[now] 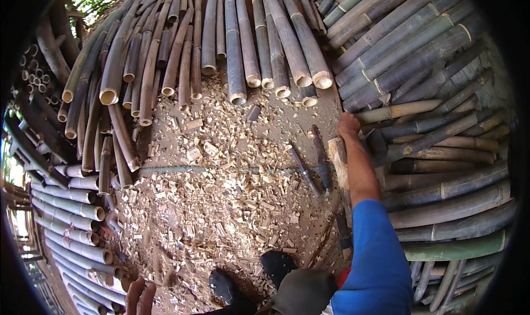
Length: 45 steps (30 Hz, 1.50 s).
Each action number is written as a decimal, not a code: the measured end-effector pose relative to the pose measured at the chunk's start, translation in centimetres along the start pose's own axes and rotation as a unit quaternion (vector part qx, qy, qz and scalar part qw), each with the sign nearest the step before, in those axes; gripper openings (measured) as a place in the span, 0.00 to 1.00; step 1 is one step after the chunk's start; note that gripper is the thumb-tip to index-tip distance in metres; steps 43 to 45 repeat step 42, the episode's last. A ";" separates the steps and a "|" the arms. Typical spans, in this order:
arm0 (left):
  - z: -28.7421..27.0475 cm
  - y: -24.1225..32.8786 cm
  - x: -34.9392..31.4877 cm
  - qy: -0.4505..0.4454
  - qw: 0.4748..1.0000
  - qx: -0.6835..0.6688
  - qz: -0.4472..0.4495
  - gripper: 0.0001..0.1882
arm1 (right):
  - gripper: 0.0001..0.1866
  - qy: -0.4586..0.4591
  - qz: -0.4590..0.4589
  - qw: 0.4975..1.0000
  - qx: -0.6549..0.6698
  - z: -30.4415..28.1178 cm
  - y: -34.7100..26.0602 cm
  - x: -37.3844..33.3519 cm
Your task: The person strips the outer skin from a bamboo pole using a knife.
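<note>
My right arm, in a blue sleeve, reaches forward. At its end my right hand [349,124] is closed beside the foot of a thin brown strip [338,97] between two bamboo stacks; what the fingers hold, if anything, is hidden. Just below that hand a pale, thick wooden piece [338,156] lies partly behind the forearm. Left of it are a dark pointed tool [320,156] and a slim dark rod-like tool [303,170], both on the chip-strewn ground. At the lower left edge my left hand [140,298] shows only some raised fingers, apart and holding nothing.
Cut bamboo poles [256,44] lie ahead, their open ends facing me. More bamboo is stacked on the right [447,191] and the left [77,224]. Wood chips [221,204] cover the ground around my dark shoes [277,264]. A greenish line [176,170] crosses the floor.
</note>
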<state>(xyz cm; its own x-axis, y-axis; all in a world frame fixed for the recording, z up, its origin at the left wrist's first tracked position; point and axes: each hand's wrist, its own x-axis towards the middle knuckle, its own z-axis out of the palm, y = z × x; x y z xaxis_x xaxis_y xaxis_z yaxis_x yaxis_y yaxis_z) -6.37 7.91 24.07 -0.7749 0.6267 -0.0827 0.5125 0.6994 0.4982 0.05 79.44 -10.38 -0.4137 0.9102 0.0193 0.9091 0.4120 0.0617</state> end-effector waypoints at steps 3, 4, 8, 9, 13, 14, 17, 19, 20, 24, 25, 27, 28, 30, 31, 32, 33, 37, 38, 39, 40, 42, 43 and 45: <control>1.0 -1.6 -1.7 0.044 0.995 -0.090 -0.012 0.36 | 0.13 0.009 0.003 0.996 0.092 -2.5 -0.6 -0.3; 0.6 -1.8 -1.8 0.024 0.998 -0.059 -0.018 0.36 | 0.13 0.007 0.015 0.994 0.110 -3.2 0.5 0.2; -0.3 -2.5 -2.6 0.011 0.999 0.044 -0.013 0.36 | 0.18 -0.006 -0.053 0.989 0.139 -6.3 -2.1 -8.2; -0.3 -2.7 -2.7 0.010 0.999 0.031 -0.006 0.36 | 0.19 -0.013 -0.066 0.988 0.137 -5.5 0.0 -10.3; -0.4 -2.5 -4.0 0.008 1.000 -0.009 -0.006 0.37 | 0.25 -0.028 -0.036 0.995 0.094 -3.5 5.6 -22.8; -0.4 -2.5 -4.0 0.007 1.000 -0.022 0.005 0.37 | 0.28 -0.019 -0.002 0.997 0.073 -2.2 8.0 -24.7; -0.6 -1.9 -5.6 0.022 0.999 -0.034 -0.008 0.37 | 0.33 -0.141 0.016 0.988 0.068 -2.5 10.3 -28.8; -0.5 -1.1 -6.0 0.045 0.998 -0.035 -0.037 0.41 | 0.34 -0.087 -0.026 0.995 0.045 -1.9 11.5 -29.8; -0.5 -1.1 -6.1 0.042 0.998 -0.035 -0.022 0.42 | 0.33 -0.109 -0.011 0.990 0.084 -2.6 11.3 -29.4; -1.2 -0.9 -5.6 0.038 0.999 -0.031 0.001 0.44 | 0.33 -0.117 0.047 0.961 0.246 -3.1 13.2 -27.5; -1.2 -0.6 -5.4 0.036 0.999 -0.032 0.000 0.44 | 0.33 -0.129 0.056 0.942 0.304 -3.0 14.2 -27.2; -1.1 -0.4 -5.3 0.074 0.996 -0.055 0.014 0.41 | 0.33 -0.157 0.033 0.871 0.465 -4.7 13.5 -27.3; -0.9 -0.4 -4.9 0.094 0.994 -0.054 0.017 0.40 | 0.34 -0.178 0.008 0.812 0.556 -7.0 11.4 -29.1; -1.6 1.6 -4.2 0.097 0.992 -0.079 0.000 0.39 | 0.33 -0.195 -0.044 0.682 0.703 -11.8 7.5 -33.3; -1.5 2.4 -3.9 0.121 0.985 -0.120 0.016 0.39 | 0.32 -0.191 -0.081 0.613 0.762 -13.9 4.7 -35.0; -1.1 2.9 -3.5 0.146 0.975 -0.163 0.032 0.40 | 0.36 -0.261 -0.104 0.478 0.832 -16.9 1.5 -36.3; -0.5 3.6 -2.8 0.166 0.963 -0.208 0.051 0.40 | 0.40 -0.281 -0.154 0.429 0.845 -18.8 -1.2 -36.7; 1.6 8.0 0.3 0.175 0.930 -0.300 0.119 0.53 | 0.38 -0.148 -0.387 0.441 0.797 -25.7 -13.9 -37.3; 1.7 7.9 0.7 0.166 0.909 -0.364 0.116 0.56 | 0.36 -0.179 -0.417 0.492 0.742 -29.3 -15.4 -38.8; 2.2 7.6 1.2 0.155 0.883 -0.429 0.113 0.58 | 0.41 -0.156 -0.446 0.568 0.674 -32.1 -16.2 -40.4; 3.1 8.5 1.6 0.125 0.818 -0.552 0.104 0.58 | 0.45 -0.094 -0.507 0.614 0.598 -33.4 -16.4 -41.3; 3.3 5.6 3.1 0.173 0.752 -0.633 0.065 0.57 | 0.48 -0.036 -0.584 0.625 0.517 -34.9 -18.3 -43.5; 3.3 5.6 3.1 0.173 0.752 -0.633 0.065 0.57 | 0.48 -0.036 -0.584 0.625 0.517 -34.9 -18.3 -43.5; 3.3 5.6 3.1 0.173 0.752 -0.633 0.065 0.57 | 0.48 -0.036 -0.584 0.625 0.517 -34.9 -18.3 -43.5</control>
